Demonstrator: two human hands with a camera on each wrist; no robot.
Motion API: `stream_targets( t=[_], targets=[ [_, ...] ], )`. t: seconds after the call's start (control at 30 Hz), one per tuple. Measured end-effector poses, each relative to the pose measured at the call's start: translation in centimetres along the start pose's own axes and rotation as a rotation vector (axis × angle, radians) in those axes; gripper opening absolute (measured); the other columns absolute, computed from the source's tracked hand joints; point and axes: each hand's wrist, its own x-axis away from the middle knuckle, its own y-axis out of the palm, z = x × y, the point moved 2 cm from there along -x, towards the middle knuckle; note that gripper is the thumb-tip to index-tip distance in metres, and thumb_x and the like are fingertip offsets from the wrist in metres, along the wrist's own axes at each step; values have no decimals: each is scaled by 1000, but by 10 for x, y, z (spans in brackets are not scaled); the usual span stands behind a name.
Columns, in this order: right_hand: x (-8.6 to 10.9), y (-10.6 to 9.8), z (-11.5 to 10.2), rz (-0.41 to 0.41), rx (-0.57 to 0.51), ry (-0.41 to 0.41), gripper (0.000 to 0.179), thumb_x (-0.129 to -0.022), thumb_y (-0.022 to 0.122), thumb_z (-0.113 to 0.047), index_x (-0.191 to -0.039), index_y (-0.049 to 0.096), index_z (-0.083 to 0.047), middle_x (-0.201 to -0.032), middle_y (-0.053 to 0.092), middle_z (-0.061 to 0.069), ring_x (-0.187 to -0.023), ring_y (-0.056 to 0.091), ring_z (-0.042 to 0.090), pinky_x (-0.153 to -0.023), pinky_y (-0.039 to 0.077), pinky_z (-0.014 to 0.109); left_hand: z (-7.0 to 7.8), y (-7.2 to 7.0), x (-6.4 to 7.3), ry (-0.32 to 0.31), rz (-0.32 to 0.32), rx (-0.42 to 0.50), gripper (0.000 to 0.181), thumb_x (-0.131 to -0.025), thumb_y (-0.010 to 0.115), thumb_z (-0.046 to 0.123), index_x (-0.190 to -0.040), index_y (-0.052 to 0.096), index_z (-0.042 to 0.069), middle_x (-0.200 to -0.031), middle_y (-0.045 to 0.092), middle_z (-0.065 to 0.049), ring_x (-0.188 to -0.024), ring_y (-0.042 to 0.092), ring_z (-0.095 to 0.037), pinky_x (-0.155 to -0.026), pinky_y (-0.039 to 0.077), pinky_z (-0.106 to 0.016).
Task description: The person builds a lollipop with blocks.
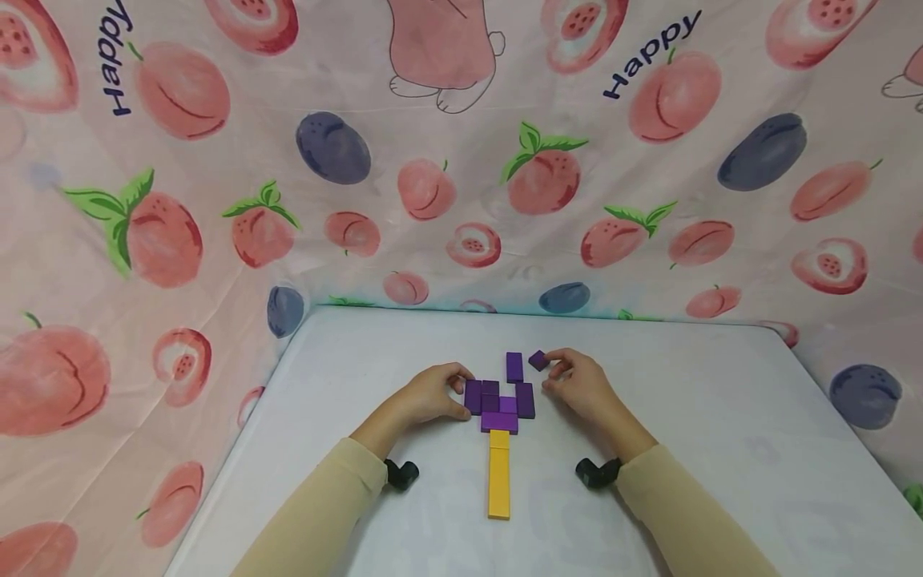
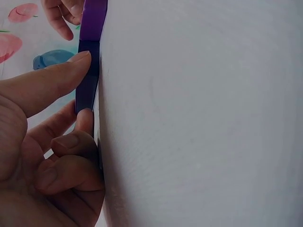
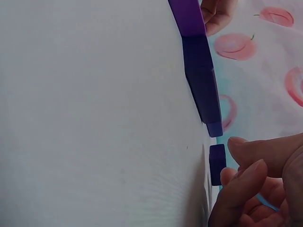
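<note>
My left hand [image 1: 434, 393] grips a dark purple block [image 1: 473, 397] at the left end of a cluster of flat purple blocks, thumb at its near end and index finger at its far end. In the left wrist view, the thumb [image 2: 71, 71] presses on a dark block [image 2: 85, 94]. My right hand [image 1: 580, 383] is at a small dark purple block [image 1: 538, 361], which lies turned at an angle. Its index fingertip is at the block's right side; in the right wrist view, the thumb [image 3: 239, 146] stands slightly apart from that small block [image 3: 217, 164].
Brighter purple blocks [image 1: 499, 421] form the near part of the cluster, above a yellow strip [image 1: 499, 481]. Dark purple blocks stand upright at right [image 1: 525, 400] and farther back [image 1: 514, 367]. The white table [image 1: 721, 449] meets a fruit-print cloth [image 1: 461, 184].
</note>
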Motion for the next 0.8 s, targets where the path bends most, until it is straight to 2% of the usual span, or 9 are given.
stream_targets(
  t=[0.23,0.4,0.6,0.8],
  targets=[
    [-5,-1,-3,-8,-19,32,51,-94,79,-11,-142,63,-8,-110,67,12,-77,58,21,-63,52,31,-3,1,-2,5,-3,9,55,-75,97,15,-124,71,18,-100,64,1,-102,57,-20,-99,44,-42],
    [-10,-1,-5,-5,2,44,52,-93,79,-11,-142,63,-7,-108,67,11,-77,58,20,-64,52,30,-6,1,-3,1,-3,9,56,-75,97,15,-124,71,19,-100,64,1,-102,57,-20,-99,45,-43],
    [-15,-1,-8,-6,22,41,51,-93,80,-13,-141,64,-4,-105,68,11,-69,60,19,-61,53,29,-6,1,-3,-1,0,6,56,-75,97,16,-124,71,19,-101,64,2,-102,57,-20,-98,45,-42],
    [-21,0,-8,10,46,42,51,-91,82,-16,-138,67,-4,-103,69,10,-83,61,21,-69,51,28,-4,1,-2,-2,1,14,57,-75,97,14,-124,71,18,-100,64,2,-102,57,-20,-98,45,-42]
  ],
)
